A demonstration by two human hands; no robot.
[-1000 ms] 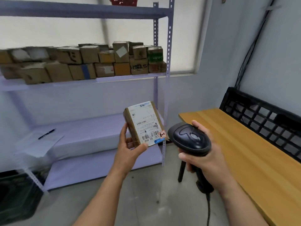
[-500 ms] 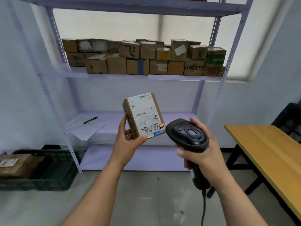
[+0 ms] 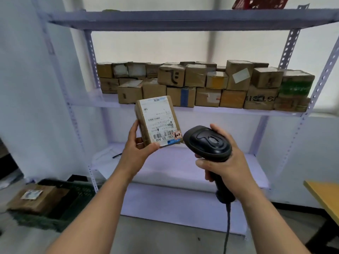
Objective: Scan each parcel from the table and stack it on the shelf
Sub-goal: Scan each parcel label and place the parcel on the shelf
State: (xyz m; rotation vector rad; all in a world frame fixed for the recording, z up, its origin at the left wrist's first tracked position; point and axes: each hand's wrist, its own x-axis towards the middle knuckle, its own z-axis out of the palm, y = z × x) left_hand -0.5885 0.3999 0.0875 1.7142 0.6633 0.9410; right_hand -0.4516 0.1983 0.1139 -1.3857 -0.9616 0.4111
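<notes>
Before a lilac metal shelf [image 3: 183, 20] stacked with cardboard boxes [image 3: 201, 85], the left hand [image 3: 139, 149] grips a labelled parcel [image 3: 157, 120] upright; beside it, the right hand [image 3: 227, 167] grips a black barcode scanner [image 3: 207, 142].

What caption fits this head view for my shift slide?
Left hand holds a labelled parcel beside the barcode scanner gripped in the right hand, facing a shelf of stacked boxes.
</notes>
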